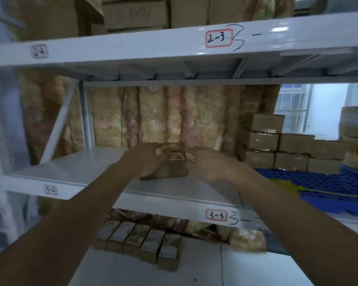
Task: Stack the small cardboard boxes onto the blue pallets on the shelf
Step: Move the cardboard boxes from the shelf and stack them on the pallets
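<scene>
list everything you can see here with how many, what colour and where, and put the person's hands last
held box: one, brown, between both hands, over the white middle shelf
stacked boxes: about nine visible, brown, on the blue pallet, right
row of boxes: five, brown with pale tops, lower shelf
large cartons: several, brown, top shelf
shelf labels: red-bordered, 2-3 above and 3-3 below
curtain: patterned yellow and pink, behind the shelf
left hand: grip on the box's left side
right hand: grip on its right side

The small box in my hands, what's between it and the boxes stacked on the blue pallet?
In the head view, the right hand, then bare white shelf and open blue pallet lie between the held box and the stacked boxes.
</scene>
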